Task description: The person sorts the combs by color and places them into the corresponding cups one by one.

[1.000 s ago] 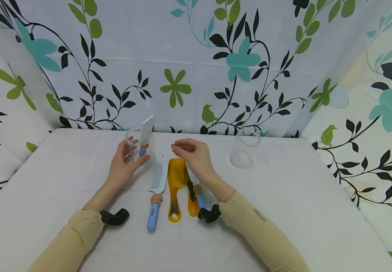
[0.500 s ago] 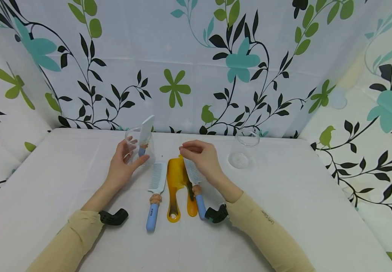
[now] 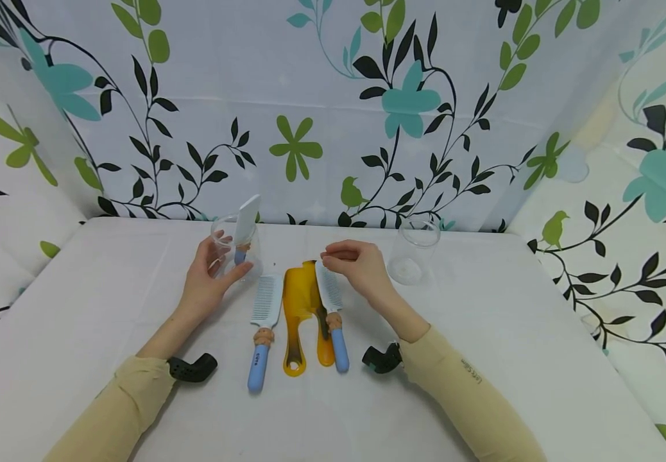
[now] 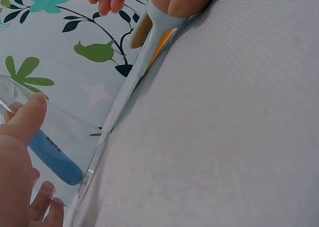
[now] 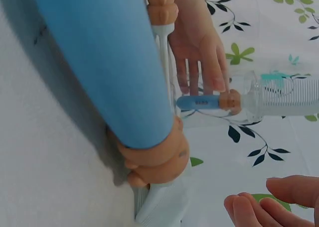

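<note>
My left hand (image 3: 208, 276) grips a clear cup (image 3: 255, 262) at the back left, thumb and fingers round its side. In that cup a comb (image 3: 246, 221) stands tilted, light-blue teeth up and blue handle (image 4: 56, 160) down. My right hand (image 3: 358, 269) hovers near the top of a second blue-handled comb (image 3: 339, 343); its fingers (image 5: 286, 212) are loosely bent, with nothing visible between them. Beside that comb lie overlapping amber combs (image 3: 298, 289). Another blue-handled comb (image 3: 258, 366) lies on their left.
A second clear cup (image 3: 408, 269) stands at the back right of the white-covered table (image 3: 483, 308). Behind it hangs a patterned curtain (image 3: 321, 83). Black wrist cameras (image 3: 193, 369) sit at both sleeves.
My right hand has moved to the right, uncovering the right-hand blue comb and the tops of the amber ones. The left hand and its cup have stayed put.
</note>
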The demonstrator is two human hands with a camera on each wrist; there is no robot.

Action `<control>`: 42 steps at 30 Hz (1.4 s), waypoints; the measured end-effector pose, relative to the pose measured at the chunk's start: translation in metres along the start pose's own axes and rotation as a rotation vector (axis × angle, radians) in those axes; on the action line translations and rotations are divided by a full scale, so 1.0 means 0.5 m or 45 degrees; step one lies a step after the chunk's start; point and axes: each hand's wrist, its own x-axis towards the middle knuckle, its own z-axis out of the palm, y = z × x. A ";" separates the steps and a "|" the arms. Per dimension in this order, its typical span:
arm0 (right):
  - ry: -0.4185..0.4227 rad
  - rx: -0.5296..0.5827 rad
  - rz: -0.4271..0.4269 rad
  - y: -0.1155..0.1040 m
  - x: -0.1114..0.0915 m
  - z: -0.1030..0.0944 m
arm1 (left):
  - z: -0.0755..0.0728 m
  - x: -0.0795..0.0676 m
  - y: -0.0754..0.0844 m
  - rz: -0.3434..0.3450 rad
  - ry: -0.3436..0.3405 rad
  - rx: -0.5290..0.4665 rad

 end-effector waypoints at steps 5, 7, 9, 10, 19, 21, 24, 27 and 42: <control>0.000 -0.123 0.000 0.009 0.006 -0.005 | 0.001 0.003 -0.001 0.000 0.006 -0.002; -0.003 -0.169 0.012 0.012 0.007 -0.007 | 0.002 0.004 -0.002 -0.003 0.003 0.006; -0.005 -0.188 0.024 0.013 0.008 -0.009 | 0.002 0.005 -0.002 -0.004 0.000 0.015; -0.006 -0.193 0.029 0.013 0.008 -0.010 | 0.002 0.005 -0.003 -0.005 -0.001 0.020; -0.042 -0.249 0.045 0.019 0.012 -0.014 | 0.000 0.004 -0.003 -0.003 0.009 0.027; -0.048 -0.265 0.045 0.022 0.013 -0.014 | 0.001 0.004 -0.004 -0.002 0.010 0.029; -0.037 -0.303 0.045 0.024 0.014 -0.015 | 0.001 0.003 -0.005 -0.004 0.013 0.039; -0.022 -0.361 0.053 0.027 0.015 -0.018 | 0.001 0.002 -0.003 -0.012 0.009 0.049; -0.087 -0.527 0.126 0.044 0.022 -0.025 | 0.004 0.003 -0.004 -0.007 0.003 0.021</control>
